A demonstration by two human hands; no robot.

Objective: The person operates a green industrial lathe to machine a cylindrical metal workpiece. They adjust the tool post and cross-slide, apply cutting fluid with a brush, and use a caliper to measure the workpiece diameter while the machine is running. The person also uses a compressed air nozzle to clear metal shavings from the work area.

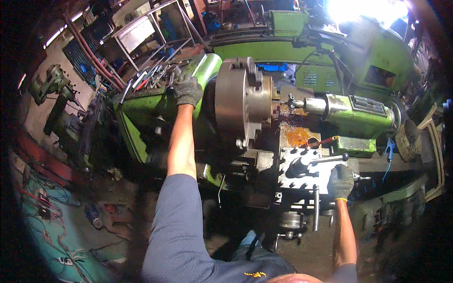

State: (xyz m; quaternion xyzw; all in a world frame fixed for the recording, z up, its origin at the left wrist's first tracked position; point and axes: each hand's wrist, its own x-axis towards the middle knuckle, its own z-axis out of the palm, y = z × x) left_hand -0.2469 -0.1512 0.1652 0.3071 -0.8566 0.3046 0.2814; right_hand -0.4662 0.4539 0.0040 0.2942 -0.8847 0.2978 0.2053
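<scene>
My left hand [188, 90], in a dark knitted glove, reaches up to the top of the green lathe headstock [212, 70]. It is beside a dark lever and a pile of hand tools [151, 77]; whether it grips the lever is hard to see. My right hand [341, 183], gloved alike, rests with fingers extended against the right side of the square tool post [306, 170]. A clamping handle [330, 159] sticks out above that hand. Between my hands stands the large steel chuck [231, 101], holding a round metal workpiece [265, 100]. The tailstock [358, 111] faces it from the right.
A brush with a red handle [324, 141] lies by brown oily residue [300, 137] behind the tool post. Handwheels and levers [292, 220] project toward me. Another green machine [264, 53] stands behind, a drill-like machine [54, 87] at left. Cables [61, 236] lie lower left.
</scene>
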